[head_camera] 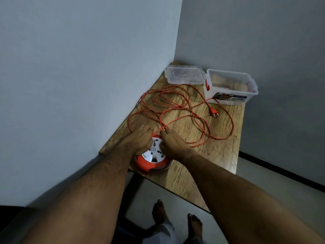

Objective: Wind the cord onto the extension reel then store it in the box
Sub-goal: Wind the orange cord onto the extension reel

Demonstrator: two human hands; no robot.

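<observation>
The right hand's fingers pinched the thin orange cord at the round orange-and-white reel; the left hand lay flat on the reel. Beyond the reel, loose loops sprawled across the wood-grain surface toward the clear plastic box.

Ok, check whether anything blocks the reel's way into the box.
The box stands open, its lid beside it. Between it and the reel only the loose cord and plug lie sprawled on the table; nothing else visible.
</observation>
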